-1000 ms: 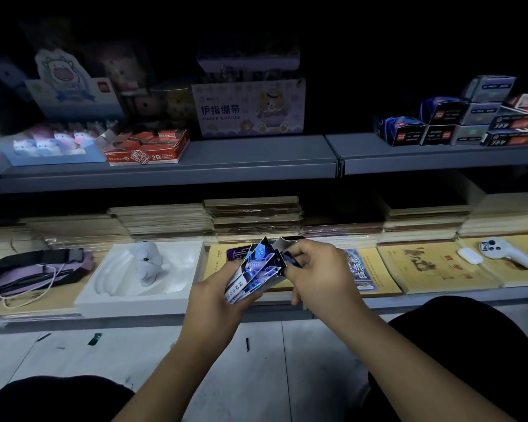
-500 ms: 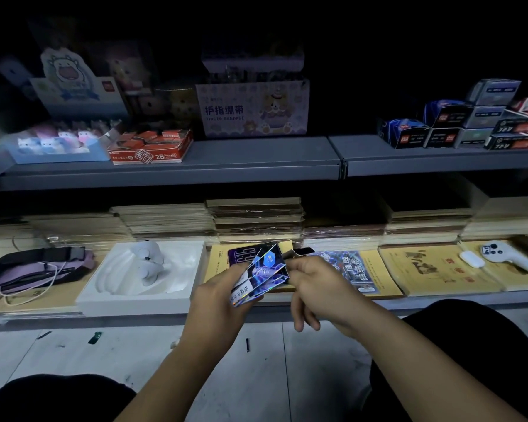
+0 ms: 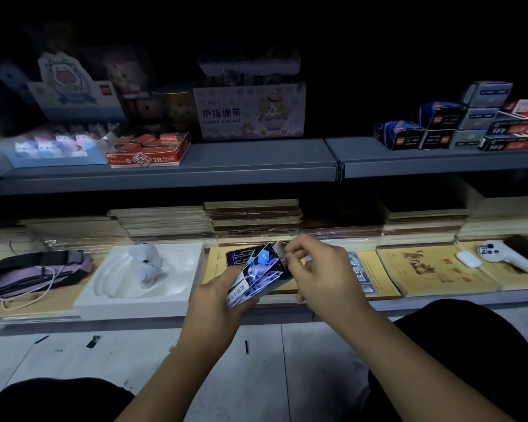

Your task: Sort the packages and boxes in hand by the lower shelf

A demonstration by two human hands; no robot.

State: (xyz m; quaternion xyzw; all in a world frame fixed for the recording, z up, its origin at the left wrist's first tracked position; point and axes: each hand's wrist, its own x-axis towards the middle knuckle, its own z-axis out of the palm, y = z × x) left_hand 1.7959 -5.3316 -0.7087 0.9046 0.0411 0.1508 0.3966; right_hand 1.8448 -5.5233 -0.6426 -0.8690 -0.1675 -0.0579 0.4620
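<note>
**A:** What sits around your hands right now?

**B:** Your left hand (image 3: 218, 295) grips a shiny blue-and-purple box (image 3: 258, 274) from below, held in the air just above the front edge of the lower shelf (image 3: 439, 303). Your right hand (image 3: 323, 271) pinches the box's open flap (image 3: 280, 248) at its top end, fingers curled. Directly behind the box lies a yellow booklet (image 3: 217, 264) with a dark purple card on it. To the left sits a white tray (image 3: 104, 295) holding a small white figure (image 3: 147, 263), and further left a purple-and-black pouch (image 3: 28, 274) with a white cord. To the right are more yellow booklets, a white controller (image 3: 506, 257) and a small white oval piece (image 3: 468, 259).

**A:** Does anything stand in your way?

**B:** The stacks of flat packs (image 3: 253, 219) at the back of the lower shelf stand close behind your hands. On the upper shelf (image 3: 256, 166) are a finger bandage box (image 3: 250, 112) and a red 2B carton (image 3: 148, 149).

**A:** What can't you make out?

**B:** Your right hand covers part of the printed sheet behind it. The box's small print is blurred, its contents are hidden, and the top of the shelving is lost in darkness.
</note>
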